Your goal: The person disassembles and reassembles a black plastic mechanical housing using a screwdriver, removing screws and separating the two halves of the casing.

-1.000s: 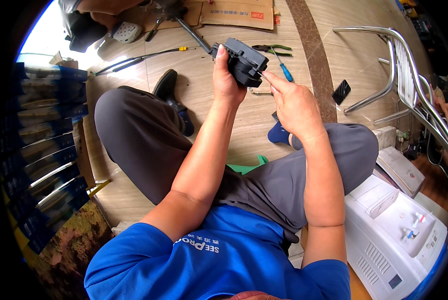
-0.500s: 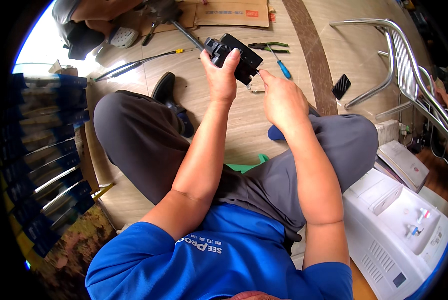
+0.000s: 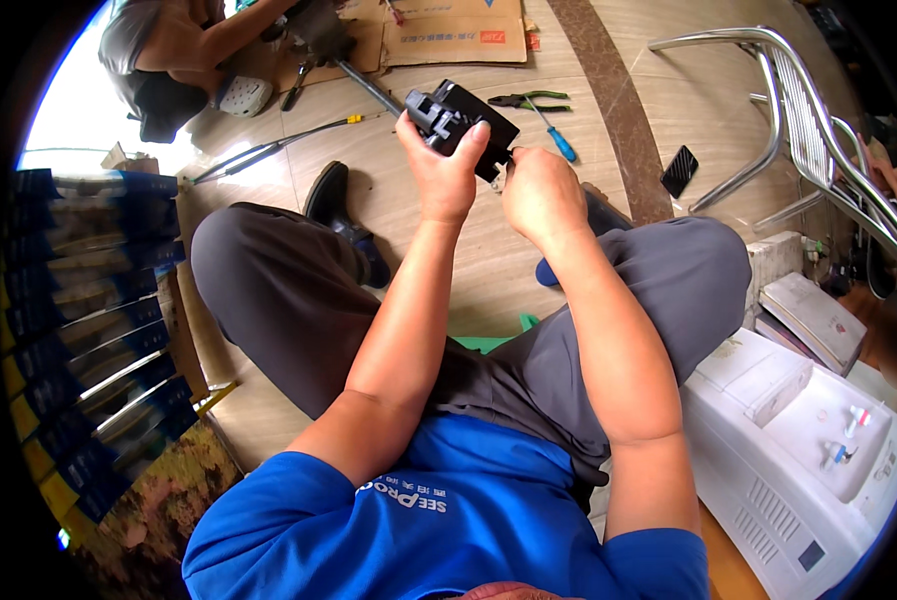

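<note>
Head view shows the left hand (image 3: 446, 165) gripping a black plastic part (image 3: 460, 122) while the right hand (image 3: 538, 190) pinches something small at its lower edge, fitting work likely needing a steady hold.

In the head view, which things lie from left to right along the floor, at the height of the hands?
Black shoe → left hand holding the black plastic part → right hand → blue-handled screwdriver → black phone → metal chair.
</note>
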### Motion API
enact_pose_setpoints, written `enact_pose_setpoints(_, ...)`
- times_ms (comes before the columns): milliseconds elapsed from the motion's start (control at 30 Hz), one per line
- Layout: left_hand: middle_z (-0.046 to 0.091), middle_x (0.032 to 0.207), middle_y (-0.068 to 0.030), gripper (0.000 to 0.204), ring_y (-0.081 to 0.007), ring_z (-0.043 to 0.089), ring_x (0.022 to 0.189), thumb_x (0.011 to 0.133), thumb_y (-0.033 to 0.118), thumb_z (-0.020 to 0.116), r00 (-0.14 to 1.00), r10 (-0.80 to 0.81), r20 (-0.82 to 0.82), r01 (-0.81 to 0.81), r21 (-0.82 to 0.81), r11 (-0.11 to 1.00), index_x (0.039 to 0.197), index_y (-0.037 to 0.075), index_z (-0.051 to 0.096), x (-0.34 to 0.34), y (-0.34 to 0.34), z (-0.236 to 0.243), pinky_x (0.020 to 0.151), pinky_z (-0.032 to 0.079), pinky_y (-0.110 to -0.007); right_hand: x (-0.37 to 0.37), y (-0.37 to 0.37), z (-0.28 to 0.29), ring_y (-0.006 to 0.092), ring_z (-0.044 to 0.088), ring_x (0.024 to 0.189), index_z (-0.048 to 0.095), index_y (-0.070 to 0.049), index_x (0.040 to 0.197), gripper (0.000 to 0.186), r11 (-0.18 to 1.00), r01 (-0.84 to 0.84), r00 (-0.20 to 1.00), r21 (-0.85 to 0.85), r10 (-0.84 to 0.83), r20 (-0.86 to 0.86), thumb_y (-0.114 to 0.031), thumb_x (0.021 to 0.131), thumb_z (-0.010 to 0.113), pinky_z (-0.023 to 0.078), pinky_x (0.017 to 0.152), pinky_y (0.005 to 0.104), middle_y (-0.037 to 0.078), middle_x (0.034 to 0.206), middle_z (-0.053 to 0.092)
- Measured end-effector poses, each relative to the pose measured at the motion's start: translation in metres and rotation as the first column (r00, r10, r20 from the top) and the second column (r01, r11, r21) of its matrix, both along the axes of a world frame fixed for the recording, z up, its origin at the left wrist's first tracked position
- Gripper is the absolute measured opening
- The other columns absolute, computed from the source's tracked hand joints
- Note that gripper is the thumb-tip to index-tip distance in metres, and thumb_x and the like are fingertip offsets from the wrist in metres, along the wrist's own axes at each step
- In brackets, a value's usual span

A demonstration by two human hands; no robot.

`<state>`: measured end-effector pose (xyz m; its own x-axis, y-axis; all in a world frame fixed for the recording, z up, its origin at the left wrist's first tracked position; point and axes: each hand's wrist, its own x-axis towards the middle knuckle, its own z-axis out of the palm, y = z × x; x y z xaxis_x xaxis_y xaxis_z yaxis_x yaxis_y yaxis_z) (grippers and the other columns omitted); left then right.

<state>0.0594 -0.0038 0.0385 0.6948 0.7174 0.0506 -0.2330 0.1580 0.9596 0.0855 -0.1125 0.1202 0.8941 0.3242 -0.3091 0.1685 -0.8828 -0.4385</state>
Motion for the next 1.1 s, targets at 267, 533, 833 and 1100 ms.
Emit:
enact_pose_setpoints(267, 0.054, 0.136, -0.0136, 0.085, -0.033, 0.055, 0.125, 0.079, 0.052, 0.079, 0.805, -0.274, 0.526, 0.527, -0.422, 0.738, 0.142, 0.009, 0.041, 0.002, 0.019, -0.012, 0.105, 0.045, -0.056, -0.011, -0.006, -0.006, 0.0458, 0.065, 0.094, 0.067, 0.002, 0.111, 0.026, 0.933, 0.05, 0.986, 0.357, -0.104, 0.134, -0.016, 0.097, 0.054, 0.052, 0.079, 0.0476, 0.028, 0.095, 0.067)
enact_pose_setpoints(533, 0.036, 0.156, -0.0237, 0.084, -0.0494, 0.038, 0.14, 0.092, 0.077, 0.04, 0.648, -0.087, 0.757, 0.757, -0.628, 0.18, 0.149, 0.016, 0.042, -0.012, 0.037, 0.005, 0.105, 0.033, -0.078, -0.004, -0.03, -0.007, 0.0425, 0.067, 0.086, 0.063, 0.002, 0.115, 0.023, 0.783, -0.341, 0.842, 0.521, 0.008, 0.54, -0.007, 0.093, 0.06, 0.054, 0.073, 0.0464, 0.024, 0.093, 0.069)
enact_pose_setpoints(833, 0.04, 0.155, -0.02, 0.082, -0.0396, 0.045, 0.138, 0.097, 0.065, 0.047, 0.431, -0.505, 0.748, 0.857, -0.515, -0.031, 0.156, 0.009, 0.033, -0.079, 0.034, 0.029, 0.108, 0.037, -0.065, 0.015, -0.085, 0.054, 0.0267, 0.068, 0.075, 0.062, -0.002, 0.105, 0.013, 0.748, -0.403, 0.915, 0.528, 0.333, 0.227, 0.001, 0.092, 0.061, 0.053, 0.069, 0.0335, 0.013, 0.085, 0.068)
enact_pose_setpoints(1100, 0.068, 0.117, -0.0085, 0.067, -0.015, 0.065, 0.1, 0.102, 0.059, 0.046, 0.557, -0.804, 0.21, 0.707, -0.628, 0.326, 0.136, 0.003, 0.055, -0.141, 0.004, 0.018, 0.087, 0.055, -0.031, -0.017, -0.088, 0.017, 0.0296, 0.062, 0.074, 0.063, -0.001, 0.097, 0.014, 0.661, -0.553, 0.782, 0.508, 0.621, 0.044, 0.006, 0.084, 0.066, 0.05, 0.067, 0.0352, 0.014, 0.086, 0.063)
